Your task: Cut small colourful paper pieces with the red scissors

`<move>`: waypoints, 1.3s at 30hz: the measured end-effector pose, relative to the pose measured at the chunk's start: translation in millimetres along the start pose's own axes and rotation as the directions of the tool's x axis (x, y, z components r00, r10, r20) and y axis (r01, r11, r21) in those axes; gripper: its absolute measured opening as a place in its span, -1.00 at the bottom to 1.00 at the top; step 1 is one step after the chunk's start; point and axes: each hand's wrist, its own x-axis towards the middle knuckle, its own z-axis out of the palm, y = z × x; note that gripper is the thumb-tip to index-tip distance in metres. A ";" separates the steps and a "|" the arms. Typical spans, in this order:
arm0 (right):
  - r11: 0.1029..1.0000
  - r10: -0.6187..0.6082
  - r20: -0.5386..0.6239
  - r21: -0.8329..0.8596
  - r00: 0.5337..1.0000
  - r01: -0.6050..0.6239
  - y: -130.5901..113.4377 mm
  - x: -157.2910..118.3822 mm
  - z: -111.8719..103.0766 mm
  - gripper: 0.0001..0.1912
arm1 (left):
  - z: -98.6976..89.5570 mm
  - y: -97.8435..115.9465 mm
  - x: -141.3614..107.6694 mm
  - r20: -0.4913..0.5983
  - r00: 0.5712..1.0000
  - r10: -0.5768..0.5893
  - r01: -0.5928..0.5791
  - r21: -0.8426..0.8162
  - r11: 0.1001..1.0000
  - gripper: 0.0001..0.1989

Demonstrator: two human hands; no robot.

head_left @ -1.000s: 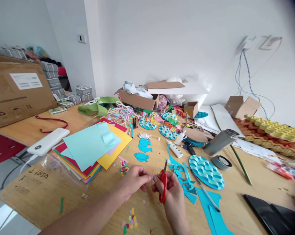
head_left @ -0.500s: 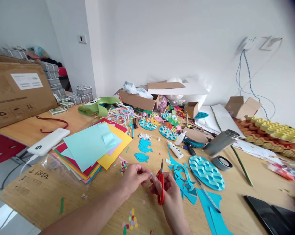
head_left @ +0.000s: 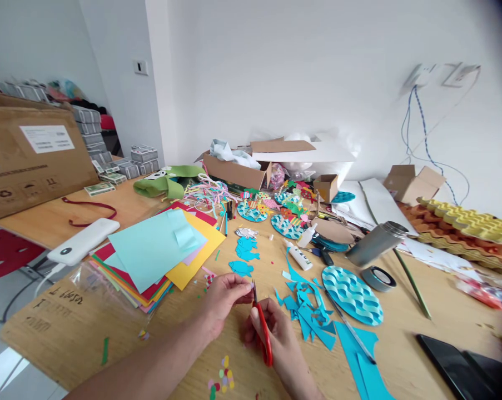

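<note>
My right hand (head_left: pixel 271 333) is wrapped round the red handles of a pair of scissors (head_left: pixel 264 336); the blades point up toward my left fingertips. Just left of the blades, my left hand (head_left: pixel 223 300) is pinched, and whatever it holds is too small to make out. Blue paper fish (head_left: pixel 240 268) lie beyond my hands, with a pale patterned fish (head_left: pixel 246 233) above them. Blue paper scraps (head_left: pixel 311 311) are to the right of the scissors. Small coloured paper dots (head_left: pixel 225 373) lie on the table (head_left: pixel 171 355) below my left hand.
Coloured paper sheets (head_left: pixel 146 244) and a white power bank (head_left: pixel 84 241) lie at left. On the right are a blue wavy oval (head_left: pixel 352 294), tape roll (head_left: pixel 378 278), steel bottle (head_left: pixel 376 243), glue bottle (head_left: pixel 299 256) and dark phone (head_left: pixel 451 361).
The scissors have moved left and turned, so their tips are now close to my left fingertips. My right hand has shifted slightly left. My left hand has moved a little left.
</note>
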 end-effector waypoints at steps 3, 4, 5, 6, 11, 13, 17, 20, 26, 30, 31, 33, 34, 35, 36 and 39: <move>1.000 -0.011 0.009 0.010 1.000 0.011 0.0 0.5 0.2 -0.67 | 2.6 0.1 -1.5 -0.024 1.000 -0.012 0.011 -0.020 1.000 -0.84; 1.000 -0.014 0.010 0.014 1.000 0.014 -0.5 0.4 0.4 -0.67 | 3.3 -0.1 -2.0 -0.029 0.999 -0.014 0.013 -0.032 0.999 -0.85; 1.000 -0.017 0.008 0.017 1.000 0.017 -1.1 0.0 0.7 -0.66 | 3.8 -0.4 -2.5 -0.032 0.999 -0.014 0.012 -0.046 0.999 -0.85; 1.000 -0.019 0.006 0.021 1.000 0.019 -1.9 -0.4 1.0 -0.66 | 4.3 -0.8 -3.0 -0.033 0.999 -0.013 0.011 -0.061 0.998 -0.86; 1.000 -0.016 -0.002 0.026 1.000 0.016 -4.1 -1.6 1.8 -0.64 | 6.3 -3.1 -4.7 -0.046 0.999 -0.012 0.008 -0.099 0.995 -0.86; 1.000 -0.007 0.001 0.027 1.000 0.007 -3.3 -1.3 1.7 -0.64 | 6.8 -3.9 -5.3 -0.055 0.998 -0.019 0.013 -0.105 0.994 -0.86; 0.999 0.016 0.000 0.030 1.000 -0.016 -1.5 -0.4 1.6 -0.62 | 7.1 -4.6 -6.3 -0.068 0.997 -0.030 0.022 -0.116 0.993 -0.87; 0.999 0.027 -0.005 0.030 1.000 -0.027 -1.2 -0.3 1.8 -0.61 | 7.2 -4.6 -6.9 -0.067 0.997 -0.026 0.018 -0.120 0.993 -0.88; 1.000 0.012 -0.007 0.021 1.000 -0.012 2.0 0.9 1.2 -0.61 | 8.1 -5.5 -6.8 -0.074 0.996 -0.044 0.035 -0.121 0.992 -0.85; 1.000 0.015 -0.008 0.018 1.000 -0.015 5.2 2.1 0.5 -0.62 | 8.4 -5.9 -6.6 -0.074 0.996 -0.046 0.036 -0.125 0.992 -0.86; 1.000 0.014 -0.009 0.018 1.000 -0.014 5.5 2.2 0.4 -0.62 | 8.4 -5.9 -6.7 -0.072 0.996 -0.045 0.036 -0.128 0.991 -0.87; 1.000 0.023 -0.017 0.011 1.000 -0.023 5.4 1.9 0.3 -0.62 | 8.3 -5.5 -6.8 -0.068 0.997 -0.045 0.036 -0.136 0.990 -0.88; 1.000 0.027 -0.020 0.006 0.999 -0.027 5.2 1.7 0.3 -0.62 | 8.2 -5.3 -6.9 -0.066 0.997 -0.047 0.037 -0.139 0.990 -0.89; 1.000 0.028 -0.021 0.003 0.999 -0.028 5.0 1.6 0.3 -0.63 | 8.2 -5.1 -7.0 -0.064 0.997 -0.050 0.041 -0.140 0.989 -0.90; 1.000 0.027 -0.020 0.001 0.999 -0.027 4.8 1.6 0.4 -0.63 | 8.2 -4.8 -7.1 -0.062 0.997 -0.054 0.045 -0.139 0.989 -0.91; 1.000 0.019 -0.014 -0.003 1.000 -0.019 4.6 2.2 0.4 -0.63 | 8.3 -4.1 -7.5 -0.057 0.996 -0.065 0.057 -0.131 0.990 -0.92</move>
